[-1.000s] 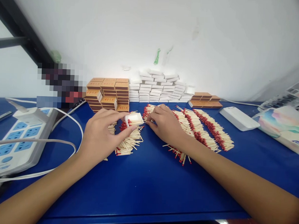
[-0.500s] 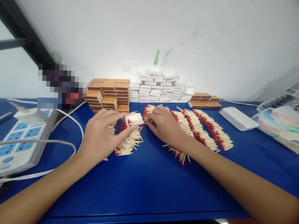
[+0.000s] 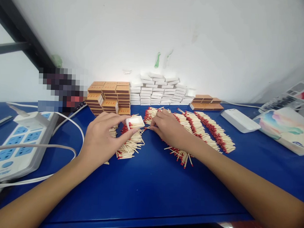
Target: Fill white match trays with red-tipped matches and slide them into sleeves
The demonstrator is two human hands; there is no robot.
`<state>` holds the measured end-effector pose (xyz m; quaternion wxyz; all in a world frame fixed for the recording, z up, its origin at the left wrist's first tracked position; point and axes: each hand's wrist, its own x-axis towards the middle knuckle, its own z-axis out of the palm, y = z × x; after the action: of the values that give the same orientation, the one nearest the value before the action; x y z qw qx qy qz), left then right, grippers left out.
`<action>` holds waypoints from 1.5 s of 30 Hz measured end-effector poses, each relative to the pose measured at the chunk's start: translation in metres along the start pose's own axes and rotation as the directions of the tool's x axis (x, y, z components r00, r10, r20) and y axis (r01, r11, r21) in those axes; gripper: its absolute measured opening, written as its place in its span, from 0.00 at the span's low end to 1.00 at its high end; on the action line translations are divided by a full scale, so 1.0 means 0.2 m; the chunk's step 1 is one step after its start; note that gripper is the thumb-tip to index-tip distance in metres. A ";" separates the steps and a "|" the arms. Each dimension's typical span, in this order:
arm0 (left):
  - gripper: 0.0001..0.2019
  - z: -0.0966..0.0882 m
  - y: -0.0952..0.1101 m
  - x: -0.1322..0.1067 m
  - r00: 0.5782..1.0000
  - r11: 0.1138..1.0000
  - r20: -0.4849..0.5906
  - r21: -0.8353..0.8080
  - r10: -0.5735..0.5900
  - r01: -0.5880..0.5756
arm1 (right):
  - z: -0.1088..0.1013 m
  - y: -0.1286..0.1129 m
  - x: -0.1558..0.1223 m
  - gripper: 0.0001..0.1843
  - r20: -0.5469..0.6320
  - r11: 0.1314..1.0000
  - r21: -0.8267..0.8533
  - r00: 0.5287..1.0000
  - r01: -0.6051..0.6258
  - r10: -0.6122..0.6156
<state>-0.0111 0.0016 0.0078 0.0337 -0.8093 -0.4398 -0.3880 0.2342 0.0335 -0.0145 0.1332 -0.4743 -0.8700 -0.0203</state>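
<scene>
My left hand (image 3: 103,134) pinches a small white matchbox tray (image 3: 138,121) between thumb and fingers, tilted with its opening toward me. Some red-headed matches lie inside along its lower side. Below the tray spreads a pile of loose matches (image 3: 129,144). My right hand (image 3: 166,127) is closed just right of the tray, thumb and fingertips together on what looks like a match (image 3: 148,128) with its red head toward the tray. Another heap of matches (image 3: 152,114) lies behind those fingers. Part of the heap under my right hand is hidden.
Rows of matches (image 3: 213,129) lie to the right. Along the wall stand orange matchboxes (image 3: 109,87), stacked white trays (image 3: 158,89) and more matchboxes (image 3: 206,102). A power strip (image 3: 23,146) with cables is at left; a white block-shaped device (image 3: 240,120) and a tissue pack (image 3: 286,128) at right.
My right hand has drawn slightly away from the heap, and a red match head now shows at its fingertips. My left hand keeps the tray in nearly the same place. The view has shifted slightly.
</scene>
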 end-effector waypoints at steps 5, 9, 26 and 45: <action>0.15 0.00 -0.01 0.00 1.000 1.000 0.016 0.018 0.009 -0.010 | -0.05 0.01 -0.03 0.10 -0.086 1.000 0.027 0.996 0.015 -0.013; 0.16 0.01 -0.01 -0.01 0.999 0.999 0.021 0.016 0.033 -0.033 | -0.09 -0.01 -0.04 0.08 -0.214 0.996 0.084 0.977 0.039 -0.020; 0.16 0.01 0.04 -0.03 0.990 0.988 0.070 -0.097 0.124 -0.117 | -0.12 -0.19 -0.06 0.13 -0.279 0.987 0.038 0.950 0.158 -0.142; 0.16 0.00 0.00 0.00 0.999 0.999 0.013 -0.009 -0.033 0.033 | 0.01 0.03 -0.02 0.09 -0.053 0.997 -0.031 0.996 0.065 -0.067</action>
<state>-0.0106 0.0018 0.0074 0.0208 -0.8046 -0.4515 -0.3851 0.2401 0.0335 -0.0180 0.1489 -0.4466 -0.8808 -0.0503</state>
